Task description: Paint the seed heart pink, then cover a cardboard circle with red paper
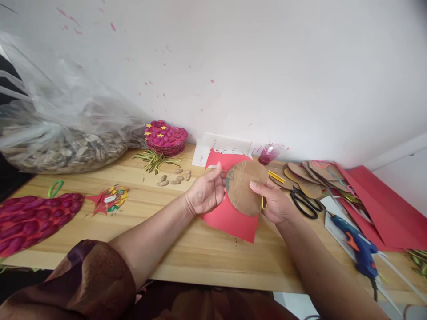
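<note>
My right hand (275, 200) grips a round brown cardboard disc (245, 189) by its right edge, thumb on its face. A yellow cord loop (264, 203) hangs out beside that hand. At the disc's left edge is my left hand (208, 189), palm turned up and fingers curled, its thumb raised. A thin strand seems to run from its fingertips to the disc; what it pinches is too small to make out. Beneath both hands lies a sheet of red paper (233, 229), partly covered by the disc.
Black scissors (305, 204), cardboard discs (300, 175) and a blue glue gun (358, 246) lie to the right, near red sheets (390, 209). Several peanuts (175, 180), a pink-painted peanut craft (167, 135) and a large plastic bag (63, 142) are leftward. A cup (267, 154) stands by the wall.
</note>
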A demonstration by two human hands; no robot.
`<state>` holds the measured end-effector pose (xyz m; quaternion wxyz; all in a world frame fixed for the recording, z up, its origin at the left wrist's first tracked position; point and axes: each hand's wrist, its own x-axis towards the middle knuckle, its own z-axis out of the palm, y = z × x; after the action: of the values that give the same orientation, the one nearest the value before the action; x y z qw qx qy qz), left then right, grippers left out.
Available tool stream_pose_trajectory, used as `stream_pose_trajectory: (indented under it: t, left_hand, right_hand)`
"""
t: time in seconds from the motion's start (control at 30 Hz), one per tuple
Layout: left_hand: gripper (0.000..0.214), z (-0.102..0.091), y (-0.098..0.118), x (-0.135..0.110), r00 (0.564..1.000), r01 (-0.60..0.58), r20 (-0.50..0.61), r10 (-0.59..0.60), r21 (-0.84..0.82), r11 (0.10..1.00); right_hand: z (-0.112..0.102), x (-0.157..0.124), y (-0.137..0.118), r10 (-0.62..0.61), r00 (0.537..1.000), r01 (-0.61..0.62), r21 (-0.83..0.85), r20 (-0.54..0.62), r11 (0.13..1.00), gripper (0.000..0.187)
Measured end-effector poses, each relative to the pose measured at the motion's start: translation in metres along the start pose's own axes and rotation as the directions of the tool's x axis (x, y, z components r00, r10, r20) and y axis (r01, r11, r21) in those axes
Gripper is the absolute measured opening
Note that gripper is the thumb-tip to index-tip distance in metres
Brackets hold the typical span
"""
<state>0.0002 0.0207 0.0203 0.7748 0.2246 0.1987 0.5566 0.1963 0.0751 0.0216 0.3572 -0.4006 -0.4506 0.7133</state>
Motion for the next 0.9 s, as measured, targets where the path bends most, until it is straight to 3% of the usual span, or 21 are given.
stream_pose_trajectory:
  t: [0.2,0.43,0.9]
  left_hand:
    - [0.011,-0.0081,0.0035,0.0005,1.0,-0.006,-0.011,0.007,0.02,1.0]
    - [0.015,-0.0053,0.0071,-0.0029,0.996,-0.027,0.09,0.017,0.11,0.994]
    - [0.026,-0.009,0.0012,0.0033,0.987,-0.03,-0.157,0.036,0.038,0.999]
  right_hand:
    - [-0.001,-0.0004,-0.0054,0.042,0.999,-0.042,-0.004,-0.004,0.999,0.048]
    - [-0.003,-0.0011,-0.0079,0.05,0.997,-0.05,0.003,0.053,0.999,0.051]
    - [-0.0024,0.0002,-0.0075,-0.004,0.999,0.005,-0.012,0.033,1.0,0.051]
